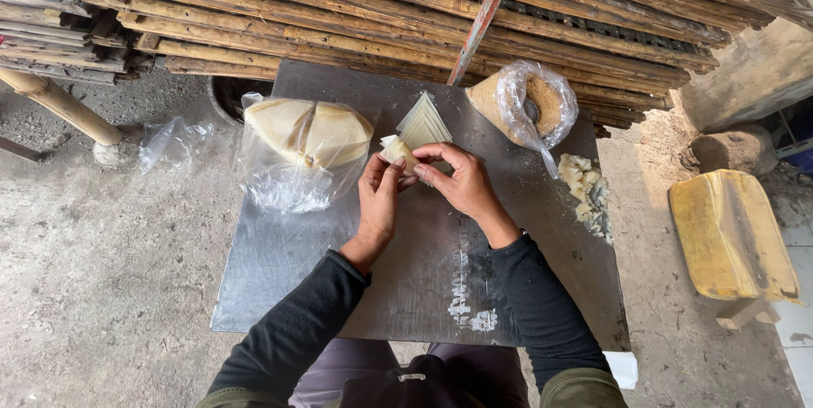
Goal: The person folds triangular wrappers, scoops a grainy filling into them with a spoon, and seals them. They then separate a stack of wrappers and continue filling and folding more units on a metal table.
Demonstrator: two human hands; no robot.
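Observation:
Over the middle of a grey metal table (288,272), my left hand (378,201) and my right hand (457,181) both pinch a small pale folded dough parcel (396,151). Just beyond it lies a fanned stack of thin triangular wrapper sheets (423,123). Left of my hands sits a clear plastic bag holding cream-coloured wrapper wedges (306,130). At the back right stands an open plastic bag of brown crumbly filling (523,102). Several finished pale parcels (584,188) lie in a heap near the table's right edge.
Stacked bamboo and wooden slats (381,10) fill the space behind the table, with a red pole (484,12) leaning across. A yellow wooden stool (730,237) stands to the right on the concrete floor. A crumpled plastic bag (174,141) lies on the left.

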